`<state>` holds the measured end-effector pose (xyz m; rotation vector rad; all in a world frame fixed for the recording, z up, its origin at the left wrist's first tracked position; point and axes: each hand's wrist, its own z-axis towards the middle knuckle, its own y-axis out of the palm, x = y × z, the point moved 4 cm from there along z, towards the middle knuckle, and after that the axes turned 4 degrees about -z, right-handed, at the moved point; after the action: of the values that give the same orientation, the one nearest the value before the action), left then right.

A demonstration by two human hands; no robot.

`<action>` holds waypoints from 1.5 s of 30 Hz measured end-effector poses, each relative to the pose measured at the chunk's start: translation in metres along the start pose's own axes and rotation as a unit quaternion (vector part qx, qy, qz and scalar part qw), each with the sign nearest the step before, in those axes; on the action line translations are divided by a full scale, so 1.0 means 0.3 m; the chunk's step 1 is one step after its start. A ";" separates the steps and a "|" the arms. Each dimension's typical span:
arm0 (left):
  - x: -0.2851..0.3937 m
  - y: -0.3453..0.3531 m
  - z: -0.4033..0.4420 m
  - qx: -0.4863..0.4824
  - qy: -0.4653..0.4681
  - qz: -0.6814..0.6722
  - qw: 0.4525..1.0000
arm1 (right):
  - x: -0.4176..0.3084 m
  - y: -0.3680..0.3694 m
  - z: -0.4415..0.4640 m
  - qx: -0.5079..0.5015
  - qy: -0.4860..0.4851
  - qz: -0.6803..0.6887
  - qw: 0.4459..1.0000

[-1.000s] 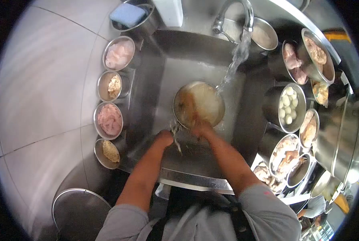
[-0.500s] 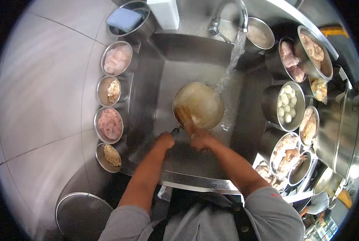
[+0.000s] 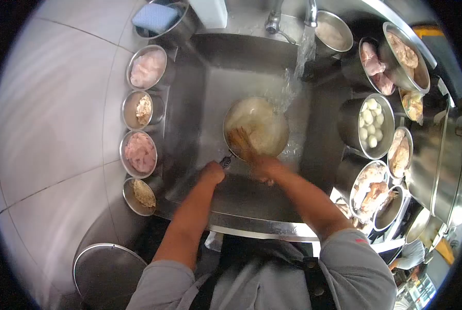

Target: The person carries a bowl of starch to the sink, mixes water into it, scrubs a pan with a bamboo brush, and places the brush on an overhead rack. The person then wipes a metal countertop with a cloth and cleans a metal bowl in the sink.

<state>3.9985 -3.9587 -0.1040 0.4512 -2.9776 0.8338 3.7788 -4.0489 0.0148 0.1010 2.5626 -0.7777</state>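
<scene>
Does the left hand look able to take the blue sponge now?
Probably not: the left hand holds the pan handle, and the blue sponge lies farther off, beyond the sink.

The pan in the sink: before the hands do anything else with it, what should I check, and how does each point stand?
1. Left hand closed on the pan's handle: ok.
2. Right hand gripping the brown brush, bristles inside the pan: ok, though the hand is blurred.
3. Faucet turned off, in case the pan is to be lifted: not ok, water is running.
4. Pan's inside clean: cannot tell, cloudy water hides the bottom.
5. Bowl of white egg-shaped pieces outside the sink basin: ok, it stands to the right.
</scene>
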 end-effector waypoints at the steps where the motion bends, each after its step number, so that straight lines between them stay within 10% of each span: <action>1: 0.014 -0.040 -0.016 0.001 0.001 0.000 1.000 | -0.030 -0.031 -0.058 0.005 -0.022 -0.014 1.000; 14: 0.038 -0.041 -0.054 -0.036 0.012 0.017 0.999 | -0.048 0.002 -0.036 -0.116 0.135 0.185 0.967; 17: 0.013 -0.038 -0.017 -0.002 0.006 -0.006 1.000 | 0.047 0.224 0.123 0.395 -0.164 -0.119 0.896; 18: 0.005 -0.021 -0.007 -0.012 0.006 -0.011 1.000 | 0.071 0.156 0.212 0.139 -0.075 -0.052 0.986; 20: 0.003 0.000 0.013 -0.017 0.029 0.014 0.999 | 0.053 0.114 0.167 -0.134 0.019 0.017 0.991; 22: -0.013 0.018 0.015 -0.026 0.052 0.046 0.997 | -0.026 0.065 0.081 -0.057 0.111 0.301 0.945; 25: -0.004 0.020 0.062 -0.004 0.066 0.067 0.996 | -0.035 0.207 0.165 0.068 0.062 0.218 0.972; 30: 0.068 -0.099 -0.106 -0.012 -0.071 0.002 0.997 | -0.021 0.106 0.100 -0.058 0.131 0.288 0.947; 37: -0.050 -0.030 0.055 0.061 0.066 0.027 0.996 | 0.260 -0.027 -0.072 0.003 0.185 0.159 0.970; 39: 0.008 -0.063 -0.043 -0.273 -0.061 -0.407 0.870 | 0.234 -0.061 -0.032 -0.028 0.187 0.219 0.957; 41: 0.068 -0.086 -0.125 -0.301 -0.047 -0.493 0.815 | 0.247 -0.026 -0.043 -0.064 0.189 0.276 0.940; 43: 0.093 -0.082 -0.085 -0.378 0.036 -0.519 0.766 | 0.294 0.011 -0.061 0.148 0.029 0.205 0.967; 45: 0.119 -0.102 -0.051 -0.284 0.043 -0.463 0.839 | 0.356 0.055 -0.102 0.223 0.050 0.160 0.960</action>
<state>3.9718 -3.9856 -0.0720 1.5227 -2.2426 -0.1234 3.6745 -4.0249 -0.0188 0.6940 2.3240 -1.2247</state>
